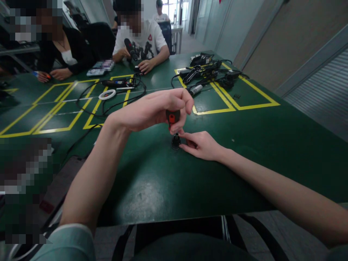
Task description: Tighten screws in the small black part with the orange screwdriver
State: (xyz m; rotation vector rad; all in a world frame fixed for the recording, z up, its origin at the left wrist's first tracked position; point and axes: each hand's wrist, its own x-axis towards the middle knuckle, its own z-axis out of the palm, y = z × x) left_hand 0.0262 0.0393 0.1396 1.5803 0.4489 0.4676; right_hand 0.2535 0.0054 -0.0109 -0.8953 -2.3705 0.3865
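Your left hand (161,107) wraps the red-and-black handled tool (172,117), hiding part of its grip; its lower end is lost behind your fingers, so you cannot tell whether it touches the small round black part (176,143). The curled fingers of your right hand (202,145) are partly hidden. Your right forearm (272,185) runs off the right edge; your pale green left sleeve (67,243) is cut off below. On the green table (258,152), the small dark pieces (237,96) are too tiny to identify, the black cables (217,74) too tangled to trace.
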